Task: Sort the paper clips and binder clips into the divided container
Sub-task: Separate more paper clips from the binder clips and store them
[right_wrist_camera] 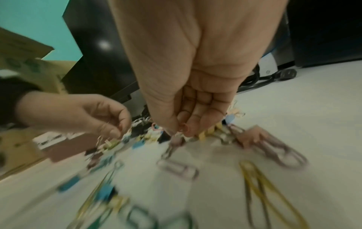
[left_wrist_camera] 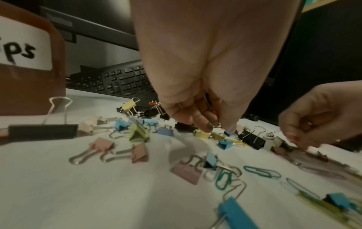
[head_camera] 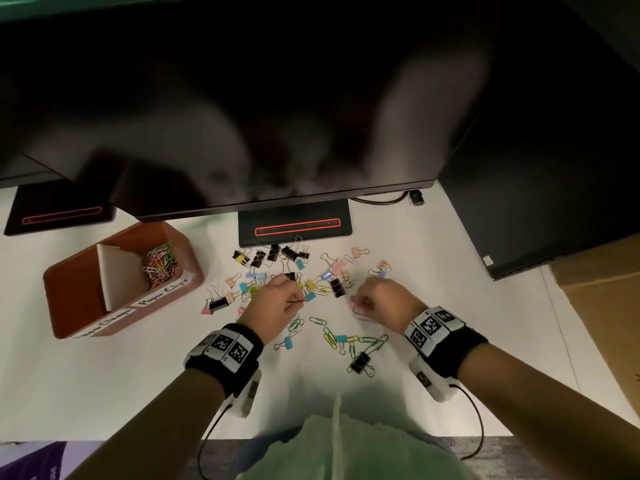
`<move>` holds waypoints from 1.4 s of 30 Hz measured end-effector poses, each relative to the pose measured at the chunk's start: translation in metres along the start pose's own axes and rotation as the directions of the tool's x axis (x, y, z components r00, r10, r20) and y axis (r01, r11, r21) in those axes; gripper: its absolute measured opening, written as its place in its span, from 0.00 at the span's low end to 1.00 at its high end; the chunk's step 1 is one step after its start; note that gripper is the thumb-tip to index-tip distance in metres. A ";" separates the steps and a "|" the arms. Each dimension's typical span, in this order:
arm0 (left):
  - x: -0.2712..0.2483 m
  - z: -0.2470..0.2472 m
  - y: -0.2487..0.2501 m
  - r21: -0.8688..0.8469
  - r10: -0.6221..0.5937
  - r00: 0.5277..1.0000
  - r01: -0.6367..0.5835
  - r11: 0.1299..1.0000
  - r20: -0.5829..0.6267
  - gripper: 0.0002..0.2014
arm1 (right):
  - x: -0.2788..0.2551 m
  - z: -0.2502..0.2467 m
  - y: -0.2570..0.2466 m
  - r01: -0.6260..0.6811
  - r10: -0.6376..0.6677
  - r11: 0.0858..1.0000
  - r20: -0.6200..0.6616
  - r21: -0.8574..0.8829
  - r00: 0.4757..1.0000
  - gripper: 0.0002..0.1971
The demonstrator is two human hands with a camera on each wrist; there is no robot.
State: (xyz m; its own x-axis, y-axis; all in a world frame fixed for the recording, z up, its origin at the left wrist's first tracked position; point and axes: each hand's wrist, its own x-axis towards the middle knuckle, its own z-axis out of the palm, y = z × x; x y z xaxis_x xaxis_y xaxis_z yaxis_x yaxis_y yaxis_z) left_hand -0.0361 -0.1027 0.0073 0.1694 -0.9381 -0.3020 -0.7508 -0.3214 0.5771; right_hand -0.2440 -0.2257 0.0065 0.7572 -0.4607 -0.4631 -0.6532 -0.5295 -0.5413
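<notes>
- The left hand [head_camera: 277, 299] hangs over the scatter with fingers curled, pinching a green paper clip [left_wrist_camera: 212, 124] at the tips; more wire seems bunched in that pinch, though I cannot count it.
- The right hand [head_camera: 382, 299] is curled too, thumb and forefinger nipping a pink paper clip [right_wrist_camera: 184, 128] just above the table [head_camera: 450, 358].
- The loose paper clips [head_camera: 349, 341] lie mostly near the person, the binder clips [head_camera: 277, 261] further back toward the monitor stand [head_camera: 294, 225]; the two kinds overlap in the middle.
- The paper clips look feather-light, thin, springy wire, smooth-coated and flat on the surface; I would guess they slip and tangle, so a fingertip pinch on one loop end, or a nail under the edge, suits best.
- The binder clips look heavier and stiff; the folded body gives a firm hold, and the wire handles swing, so they make a poorer grip.
- The brown divided container [head_camera: 187, 251] sits well to the left, split by a white divider [head_camera: 107, 282]; the far compartment holds a heap of coloured paper clips [head_camera: 160, 263] above a label reading "Paper Clips" [head_camera: 162, 292]; the near compartment shows nothing inside that I can make out, and its label is only partly legible.
</notes>
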 end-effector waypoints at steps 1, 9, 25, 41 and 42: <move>0.001 0.000 0.004 -0.021 0.019 1.000 -0.019 1.000 -0.011 0.03 | 0.004 -0.007 -0.001 0.000 0.000 1.000 -0.050 0.018 0.999 0.05; 0.028 0.019 0.025 0.069 -0.055 0.998 0.052 0.996 0.039 0.10 | 0.060 -0.036 -0.011 -0.189 0.180 0.981 -0.188 -0.035 0.966 0.15; 0.022 0.022 0.015 0.223 0.107 0.988 -0.130 0.966 0.113 0.05 | 0.026 -0.030 0.016 -0.060 0.055 0.998 -0.129 -0.036 0.990 0.08; 0.033 0.037 0.036 0.226 0.016 0.996 -0.035 0.973 0.087 0.06 | 0.029 -0.015 -0.006 -0.027 0.027 0.914 -0.005 -0.404 1.000 0.15; 0.032 0.038 0.036 0.256 0.031 0.995 -0.054 0.965 0.092 0.06 | 0.029 -0.015 -0.006 -0.011 0.007 0.914 -0.011 -0.405 1.000 0.14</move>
State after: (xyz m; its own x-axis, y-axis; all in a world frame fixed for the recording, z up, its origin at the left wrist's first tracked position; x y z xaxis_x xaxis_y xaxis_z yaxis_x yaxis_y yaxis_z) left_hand -0.0814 -0.1395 -0.0103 0.0864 -0.9318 -0.3525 -0.8973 -0.2266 0.3789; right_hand -0.2178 -0.2462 0.0067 0.7525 -0.4721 -0.4591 -0.6071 -0.7675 -0.2058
